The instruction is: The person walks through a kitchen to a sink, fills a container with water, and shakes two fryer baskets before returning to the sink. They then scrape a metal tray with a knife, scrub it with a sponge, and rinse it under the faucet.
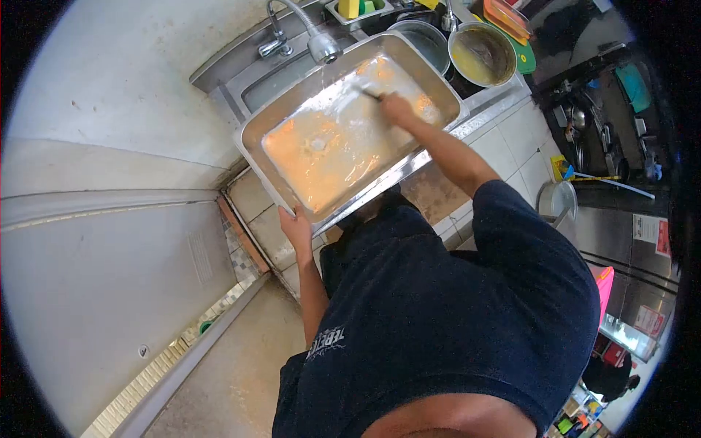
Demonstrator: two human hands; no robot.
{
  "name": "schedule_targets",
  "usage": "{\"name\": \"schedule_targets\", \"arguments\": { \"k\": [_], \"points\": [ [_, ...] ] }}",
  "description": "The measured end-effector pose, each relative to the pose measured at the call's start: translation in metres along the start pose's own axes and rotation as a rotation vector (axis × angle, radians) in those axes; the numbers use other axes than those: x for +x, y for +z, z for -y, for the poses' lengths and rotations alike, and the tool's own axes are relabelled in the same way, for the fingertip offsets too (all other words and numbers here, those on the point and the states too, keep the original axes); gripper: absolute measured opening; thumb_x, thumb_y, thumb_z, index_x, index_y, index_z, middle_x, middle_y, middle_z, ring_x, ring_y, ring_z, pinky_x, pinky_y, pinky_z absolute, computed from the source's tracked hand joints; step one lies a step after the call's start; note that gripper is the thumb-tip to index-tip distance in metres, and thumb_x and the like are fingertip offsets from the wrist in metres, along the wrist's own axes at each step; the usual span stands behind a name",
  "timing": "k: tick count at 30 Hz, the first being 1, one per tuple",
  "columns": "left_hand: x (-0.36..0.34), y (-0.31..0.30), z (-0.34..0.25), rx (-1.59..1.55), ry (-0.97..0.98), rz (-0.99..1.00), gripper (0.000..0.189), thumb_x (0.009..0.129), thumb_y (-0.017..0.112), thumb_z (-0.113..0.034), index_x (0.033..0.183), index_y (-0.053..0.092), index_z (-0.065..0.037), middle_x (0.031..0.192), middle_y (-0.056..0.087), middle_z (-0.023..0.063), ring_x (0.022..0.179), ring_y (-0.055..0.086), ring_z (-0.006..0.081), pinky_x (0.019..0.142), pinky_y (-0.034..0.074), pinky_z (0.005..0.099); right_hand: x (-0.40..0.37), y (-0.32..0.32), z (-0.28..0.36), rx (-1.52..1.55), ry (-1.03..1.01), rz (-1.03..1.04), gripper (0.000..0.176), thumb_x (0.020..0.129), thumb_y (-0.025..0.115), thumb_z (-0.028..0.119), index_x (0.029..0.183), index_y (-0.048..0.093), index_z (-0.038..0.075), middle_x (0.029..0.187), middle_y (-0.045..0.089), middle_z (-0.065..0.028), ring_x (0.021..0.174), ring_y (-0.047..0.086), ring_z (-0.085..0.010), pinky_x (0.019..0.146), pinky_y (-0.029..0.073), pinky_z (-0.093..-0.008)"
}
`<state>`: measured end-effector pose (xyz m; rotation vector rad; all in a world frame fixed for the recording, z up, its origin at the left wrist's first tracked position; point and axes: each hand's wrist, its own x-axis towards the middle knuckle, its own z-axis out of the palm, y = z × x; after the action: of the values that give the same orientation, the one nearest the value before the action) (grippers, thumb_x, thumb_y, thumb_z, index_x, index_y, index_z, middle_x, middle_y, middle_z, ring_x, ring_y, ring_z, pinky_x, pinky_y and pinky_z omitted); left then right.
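A large rectangular metal pan [252, 142] lies tilted across the sink, with orange residue and cloudy liquid spread over its bottom. My left hand [296, 230] grips the near left corner of its rim, thumb on top. Inside the pan, toward the far right, my right hand [398, 111] is closed around a dark-handled tool with a pale end [370, 93]. Motion blurs that end, so I cannot tell its exact kind. Above the far edge hangs the spray head [323, 48] of a flexible faucet, with a thin stream of water below it.
Behind the pan is the steel sink [281, 82] with a tap [274, 48]. A pot of yellowish liquid [482, 57] and another metal pot [423, 42] stand to the right. Sponges [352, 9] sit in a tray at the back. Farther off, a person [610, 376] is at lower right.
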<state>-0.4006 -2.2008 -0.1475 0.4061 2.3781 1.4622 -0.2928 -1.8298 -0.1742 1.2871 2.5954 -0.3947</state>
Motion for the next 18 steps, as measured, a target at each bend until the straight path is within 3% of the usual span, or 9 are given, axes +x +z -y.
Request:
{"name": "schedule_targets", "arguments": {
  "k": [1,4,5,7,10,14,16,17,18],
  "points": [
    [-0.001,0.0,-0.001,0.031,-0.039,0.005,0.025,0.081,0.053,-0.01,0.101,0.049,0.005,0.088,0.059,0.0217,0.083,0.057,0.0339,0.073,0.042,0.0366,0.014,0.007,-0.032,-0.063,-0.025,-0.186,0.032,0.079,0.048,0.024,0.102,0.053,0.002,0.088,0.06,-0.0224,0.078,0.06,-0.0364,0.064,0.05,-0.0422],
    [-0.001,0.001,-0.001,-0.062,-0.029,0.025,0.025,0.081,0.053,-0.01,0.099,0.049,0.005,0.089,0.059,0.0223,0.083,0.057,0.0347,0.073,0.042,0.037,-0.014,-0.031,-0.028,0.07,0.129,-0.201,0.029,0.079,0.045,0.021,0.098,0.054,0.0,0.087,0.06,-0.0233,0.078,0.06,-0.0358,0.067,0.049,-0.044],
    [0.002,0.002,-0.001,-0.071,-0.026,0.027,0.025,0.081,0.053,-0.01,0.099,0.049,0.005,0.089,0.059,0.0223,0.083,0.057,0.0347,0.073,0.042,0.037,-0.006,-0.008,-0.025,0.067,0.065,-0.133,0.028,0.08,0.045,0.02,0.1,0.053,0.001,0.091,0.058,-0.0223,0.083,0.059,-0.0355,0.07,0.048,-0.0435],
    [0.0,0.002,0.0,0.008,0.041,-0.02,0.022,0.079,0.054,-0.009,0.097,0.051,0.004,0.084,0.06,0.0157,0.077,0.057,0.0238,0.07,0.043,0.0336,-0.005,0.024,-0.001,0.041,-0.059,-0.05,0.028,0.081,0.043,0.02,0.101,0.052,0.003,0.096,0.057,-0.0208,0.087,0.058,-0.0351,0.074,0.047,-0.0432],
    [-0.001,0.003,0.0,-0.027,0.034,-0.031,0.022,0.078,0.054,-0.009,0.096,0.052,0.003,0.085,0.06,0.0153,0.078,0.057,0.0235,0.07,0.043,0.0337,-0.022,0.017,0.009,0.071,-0.169,-0.056,0.026,0.082,0.042,0.019,0.099,0.053,0.003,0.095,0.057,-0.0218,0.085,0.058,-0.0344,0.073,0.048,-0.0431],
    [0.002,0.003,0.006,-0.057,-0.004,-0.034,0.021,0.078,0.053,-0.008,0.096,0.052,0.002,0.084,0.06,0.0147,0.076,0.057,0.0229,0.069,0.043,0.0327,-0.014,-0.012,-0.021,0.029,0.097,-0.18,0.023,0.081,0.045,0.016,0.094,0.056,0.001,0.091,0.057,-0.0234,0.084,0.059,-0.032,0.071,0.049,-0.0414],
    [0.003,0.002,0.006,-0.019,-0.005,-0.01,0.021,0.08,0.054,-0.01,0.094,0.05,0.004,0.086,0.059,0.0204,0.08,0.057,0.0333,0.071,0.042,0.0375,-0.015,-0.011,-0.008,0.191,0.219,-0.123,0.024,0.082,0.044,0.016,0.096,0.054,0.0,0.089,0.059,-0.0226,0.083,0.06,-0.0329,0.071,0.049,-0.0406],
    [0.004,0.002,0.003,-0.019,-0.002,-0.007,0.021,0.08,0.054,-0.01,0.094,0.05,0.004,0.086,0.059,0.0204,0.08,0.057,0.0333,0.071,0.042,0.0375,-0.022,-0.003,0.005,0.059,0.05,-0.156,0.025,0.082,0.042,0.016,0.095,0.055,-0.001,0.087,0.06,-0.0227,0.083,0.06,-0.0347,0.072,0.049,-0.041],
    [0.003,0.002,0.001,0.009,-0.022,-0.018,0.02,0.08,0.054,-0.011,0.094,0.05,0.004,0.085,0.058,0.0197,0.079,0.057,0.0319,0.071,0.042,0.0366,-0.021,0.008,0.022,0.236,0.092,-0.162,0.025,0.082,0.042,0.015,0.092,0.056,-0.001,0.089,0.06,-0.0229,0.083,0.059,-0.0357,0.073,0.048,-0.0419]
  ]
}}
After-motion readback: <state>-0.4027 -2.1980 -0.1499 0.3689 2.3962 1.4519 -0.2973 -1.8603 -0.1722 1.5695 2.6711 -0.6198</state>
